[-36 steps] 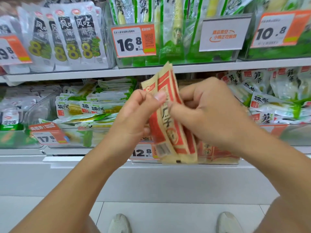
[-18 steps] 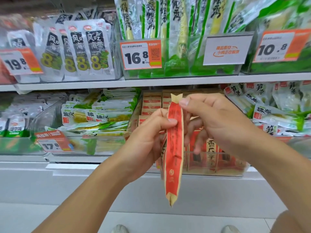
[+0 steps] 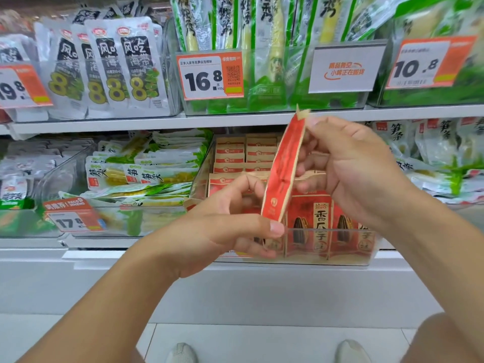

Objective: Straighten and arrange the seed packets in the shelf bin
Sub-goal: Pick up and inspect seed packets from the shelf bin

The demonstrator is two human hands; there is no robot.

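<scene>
While the right hand [image 3: 351,169] pinches the top of a red seed packet [image 3: 282,169], the left hand [image 3: 230,226] grips its lower end, fingers curled. The packet is held edge-on, tilted, above the clear shelf bin [image 3: 340,247] where more packets [image 3: 317,221] stand upright.
</scene>
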